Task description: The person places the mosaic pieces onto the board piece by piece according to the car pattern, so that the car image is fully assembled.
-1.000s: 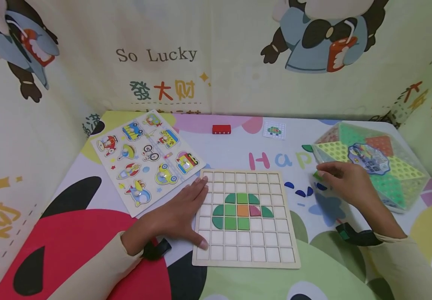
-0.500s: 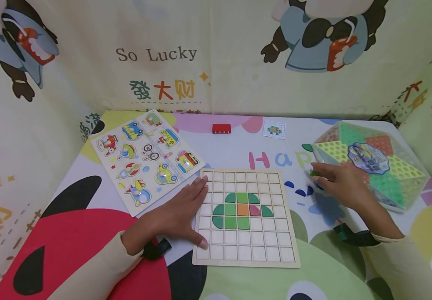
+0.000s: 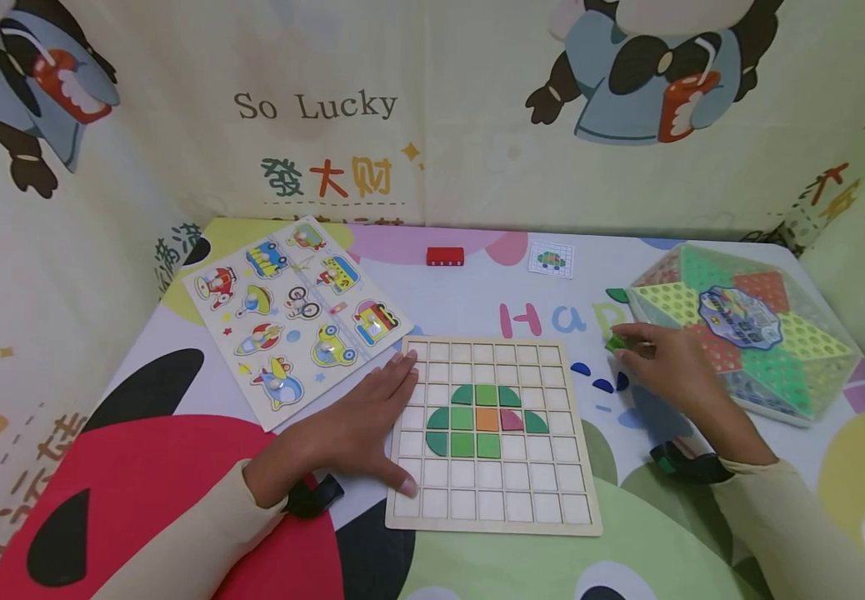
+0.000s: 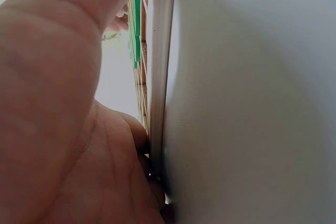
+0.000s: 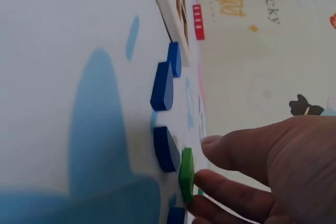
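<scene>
My left hand [image 3: 357, 417] lies spread along the left edge of a wooden grid board [image 3: 492, 527], fingertips and thumb on its frame. Green squares [image 3: 462, 418], dark green quarter-round blocks [image 3: 536, 422], an orange square [image 3: 487, 419] and a pink block [image 3: 511, 420] sit in its cells. Beyond the board's right side, my right hand [image 3: 668, 367] has a small bright green block [image 5: 187, 176] at its fingertips, just above the tabletop or on it. The right wrist view puts the thumb close to the block's end; contact there is unclear. Several blue rounded blocks [image 5: 163, 86] lie beside it.
A clear box [image 3: 747, 333] of coloured pieces stands at the right, a dark green block [image 3: 617, 295] by its left side. Further back are a picture card [image 3: 551, 260] and a red block [image 3: 445, 257]. A sticker-like vehicle puzzle board [image 3: 293, 312] lies left.
My right hand has shifted a little to the left, and the bright green block has moved with it. The left hand has stayed on the board's edge.
</scene>
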